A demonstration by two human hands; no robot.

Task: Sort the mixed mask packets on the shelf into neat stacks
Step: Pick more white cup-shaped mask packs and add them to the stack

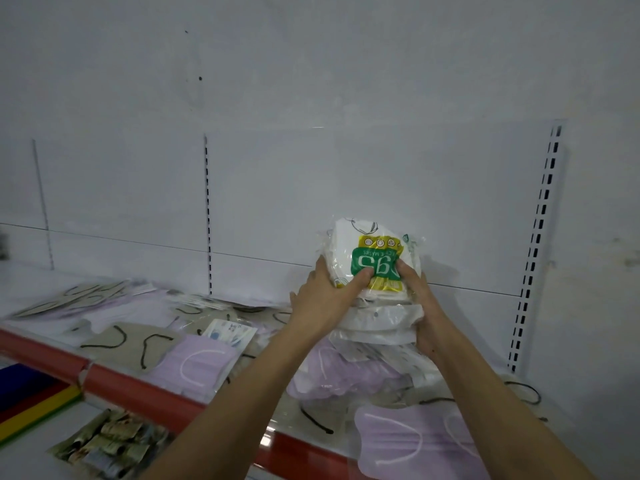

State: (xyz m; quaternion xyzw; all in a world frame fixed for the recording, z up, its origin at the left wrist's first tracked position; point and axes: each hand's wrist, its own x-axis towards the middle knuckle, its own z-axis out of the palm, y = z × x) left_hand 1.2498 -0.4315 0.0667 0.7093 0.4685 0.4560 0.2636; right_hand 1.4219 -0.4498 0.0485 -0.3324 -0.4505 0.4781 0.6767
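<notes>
With my left hand (323, 299) and right hand (420, 299) both clamped around the bundle of white plastic-wrapped mask packets with a green-and-yellow label (375, 268), held above the white shelf (41, 282), I'm squaring it; next comes setting it down flat.

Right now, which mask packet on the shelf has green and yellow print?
The white mask packet atop the stack gripped by both hands, left hand and right hand. The loose packets around are lilac, beige or plain white.

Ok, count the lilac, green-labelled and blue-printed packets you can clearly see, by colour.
Lilac packets: 3
Green-labelled packet: 1
Blue-printed packet: 1
Total: 5
</notes>
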